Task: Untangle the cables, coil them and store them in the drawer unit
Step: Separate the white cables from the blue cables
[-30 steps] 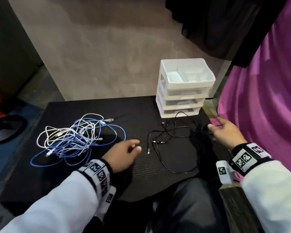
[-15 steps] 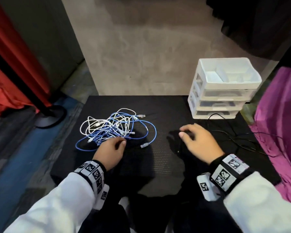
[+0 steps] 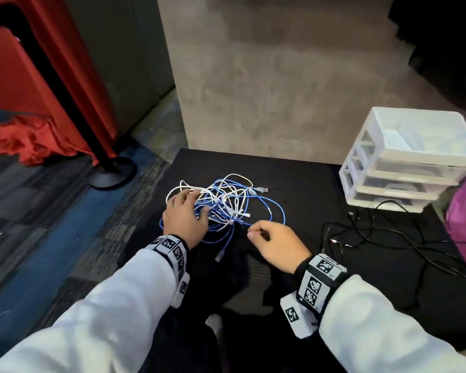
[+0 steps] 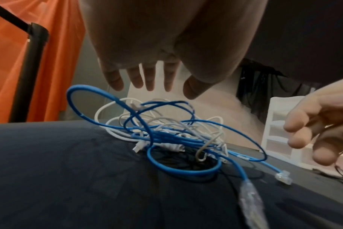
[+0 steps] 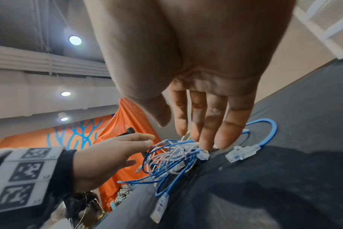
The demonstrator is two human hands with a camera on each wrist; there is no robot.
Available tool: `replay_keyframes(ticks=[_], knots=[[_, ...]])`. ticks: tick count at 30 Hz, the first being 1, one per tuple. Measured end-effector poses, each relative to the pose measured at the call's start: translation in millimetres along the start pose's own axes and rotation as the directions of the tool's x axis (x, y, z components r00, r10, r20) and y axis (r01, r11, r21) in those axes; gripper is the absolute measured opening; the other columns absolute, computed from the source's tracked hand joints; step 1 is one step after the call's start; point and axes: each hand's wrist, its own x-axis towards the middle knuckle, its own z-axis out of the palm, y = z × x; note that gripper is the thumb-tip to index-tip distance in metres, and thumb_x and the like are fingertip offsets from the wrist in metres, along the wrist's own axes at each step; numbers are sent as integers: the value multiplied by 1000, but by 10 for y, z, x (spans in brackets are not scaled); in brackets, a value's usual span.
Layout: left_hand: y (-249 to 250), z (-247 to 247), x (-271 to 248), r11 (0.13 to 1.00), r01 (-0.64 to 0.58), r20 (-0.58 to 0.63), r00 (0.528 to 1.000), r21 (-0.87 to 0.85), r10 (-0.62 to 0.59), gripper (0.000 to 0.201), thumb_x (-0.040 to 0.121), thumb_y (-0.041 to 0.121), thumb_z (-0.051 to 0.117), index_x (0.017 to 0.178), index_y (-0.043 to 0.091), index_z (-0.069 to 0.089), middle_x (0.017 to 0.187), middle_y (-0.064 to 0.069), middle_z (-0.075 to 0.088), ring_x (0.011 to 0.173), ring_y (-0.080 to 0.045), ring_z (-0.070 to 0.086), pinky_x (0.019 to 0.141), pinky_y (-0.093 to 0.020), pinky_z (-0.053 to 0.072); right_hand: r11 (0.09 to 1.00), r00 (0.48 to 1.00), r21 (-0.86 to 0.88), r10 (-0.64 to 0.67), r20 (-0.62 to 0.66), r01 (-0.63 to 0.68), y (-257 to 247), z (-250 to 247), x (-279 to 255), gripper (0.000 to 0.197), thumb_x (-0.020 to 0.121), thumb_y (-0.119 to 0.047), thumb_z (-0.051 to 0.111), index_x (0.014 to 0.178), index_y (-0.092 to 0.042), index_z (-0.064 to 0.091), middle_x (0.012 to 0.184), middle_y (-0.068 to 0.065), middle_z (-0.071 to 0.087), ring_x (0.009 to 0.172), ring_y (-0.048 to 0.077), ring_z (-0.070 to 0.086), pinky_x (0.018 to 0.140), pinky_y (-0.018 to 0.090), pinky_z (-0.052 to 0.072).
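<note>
A messy pile of blue and white cables [image 3: 221, 205] lies on the black table [image 3: 293, 184]. The left hand [image 3: 184, 218] is over the left side of the pile. Its fingers [image 4: 135, 77] are spread out straight above the loops and hold nothing. The right hand [image 3: 276, 242] is just beside the near right edge of the pile. Its fingers [image 5: 206, 134] hang loose, their tips close to the cables, and grip nothing. Thin black cables [image 3: 382, 235] lie to the right, in front of the white drawer unit [image 3: 404, 168].
</note>
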Motion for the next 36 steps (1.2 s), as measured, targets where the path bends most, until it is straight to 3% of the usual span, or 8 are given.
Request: replay_keyframes(ticks=[4,8,11,15,20,23,32,36], knots=[[-16,61,163,997,77,103,992,-16,-75,40,97,44,55,134,31,61,131,1,66,133,-28,49,111,-47,38,997,998,50,64,-9,-64,-8,46,141,12,99,-32,62,90,-31,70,89,-14,73,87,1,65,77,14,46],[-62,114,151,988,20,34,999,-150,-15,19,91,38,61,103,27,70,105,3,67,109,-29,62,94,-46,51,958,974,227,202,-99,-175,82,86,355,7,94,-33,66,90,-28,70,77,-10,68,75,19,68,82,40,59],[-3,144,58,990,-116,-72,991,-85,110,25,90,35,62,110,22,70,113,-1,65,111,-29,59,97,-47,49,877,934,403,335,-121,-263,75,123,509,7,94,-26,66,90,-23,70,81,-1,67,71,21,64,69,48,61],[298,192,-42,928,-372,53,927,-6,372,40,88,43,53,126,34,64,126,3,63,125,-28,54,108,-56,40,796,910,507,411,-52,-330,33,208,733,32,90,-46,72,119,-33,69,102,1,75,73,13,62,54,27,49],[467,230,-4,931,-301,423,886,208,191,53,98,50,49,149,53,33,162,11,33,154,-28,17,118,-70,13,733,915,602,403,-13,-315,6,238,904,7,95,-24,71,93,-21,77,97,-3,76,101,22,72,88,36,58],[314,242,18,906,-315,454,876,285,162,47,98,58,45,145,53,41,164,12,26,155,-27,13,117,-73,14,705,905,622,426,12,-341,-118,64,806,14,97,-16,64,85,-21,70,82,-8,68,84,13,63,66,27,45],[-141,173,-15,899,-272,361,922,345,140,39,98,57,45,137,57,49,168,4,17,154,-27,15,117,-69,19,262,957,935,101,-272,239,-860,-1443,273,23,109,-15,44,88,-19,51,67,-2,48,62,14,50,70,32,50],[-179,93,-40,923,-200,363,929,329,72,36,97,59,46,130,54,59,165,5,25,154,-27,18,118,-69,18,345,915,853,-46,-402,392,-1070,-1933,-4,20,110,-19,46,90,-18,52,71,0,46,63,15,45,78,37,55]])
